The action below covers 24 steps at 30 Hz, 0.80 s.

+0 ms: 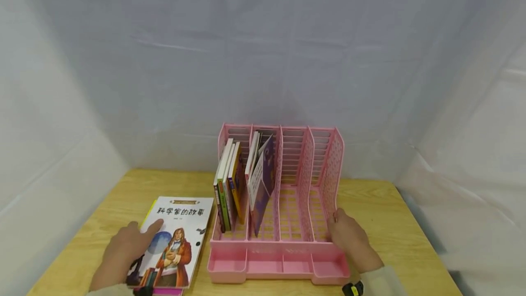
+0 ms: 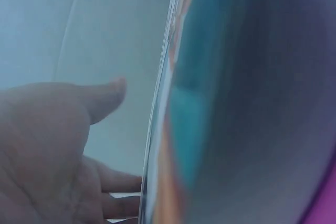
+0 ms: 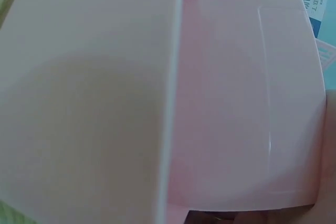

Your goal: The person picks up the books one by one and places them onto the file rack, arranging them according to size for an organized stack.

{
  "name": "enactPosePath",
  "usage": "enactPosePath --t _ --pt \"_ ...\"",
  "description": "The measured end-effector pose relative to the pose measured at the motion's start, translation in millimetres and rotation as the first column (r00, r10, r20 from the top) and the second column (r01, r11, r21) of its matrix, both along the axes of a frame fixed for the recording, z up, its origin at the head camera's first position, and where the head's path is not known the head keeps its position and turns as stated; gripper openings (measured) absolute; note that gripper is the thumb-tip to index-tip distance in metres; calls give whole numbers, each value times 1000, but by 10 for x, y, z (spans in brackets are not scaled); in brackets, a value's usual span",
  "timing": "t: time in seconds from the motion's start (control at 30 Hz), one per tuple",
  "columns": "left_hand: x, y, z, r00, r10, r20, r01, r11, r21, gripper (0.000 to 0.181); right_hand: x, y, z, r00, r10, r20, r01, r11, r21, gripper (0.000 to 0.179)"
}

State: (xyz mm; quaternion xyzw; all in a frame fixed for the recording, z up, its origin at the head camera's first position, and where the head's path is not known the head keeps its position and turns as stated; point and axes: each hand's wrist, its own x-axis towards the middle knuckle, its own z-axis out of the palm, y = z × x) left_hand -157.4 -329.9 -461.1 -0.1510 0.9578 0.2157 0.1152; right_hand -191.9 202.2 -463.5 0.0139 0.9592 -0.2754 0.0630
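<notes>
A small stack of books lies flat on the left of the table; its top book (image 1: 181,223) has a white cover with a long-haired figure in an orange-red coat. My left hand (image 1: 128,245) is at the stack's left edge. In the left wrist view, the left hand (image 2: 52,150) has its thumb extended apart from the book (image 2: 210,119), and its fingertips go out of sight at the book's edge. My right hand (image 1: 349,236) grips the lower front of the right wall of a pink desktop book rack (image 1: 279,252). Pink plastic (image 3: 226,103) fills much of the right wrist view.
Several thin books (image 1: 226,182) stand in the rack's leftmost slot. More books (image 1: 263,182) lean in the second slot, one purple. Shallow trays run along the rack's front. The wooden table (image 1: 394,236) is enclosed by pale sheeting (image 1: 263,58) at the back and sides.
</notes>
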Motion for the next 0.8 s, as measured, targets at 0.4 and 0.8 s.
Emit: enactPosePath --t 0.4,0.8 --pt "30 64 11 997 -75 23 76 996 -53 109 -26 2 -33 999 -30 23 31 999 -35 35" --pt "24 87 15 995 -13 -102 13 1000 6 91 -9 -7 -11 999 -36 20 37 999 -38 38"
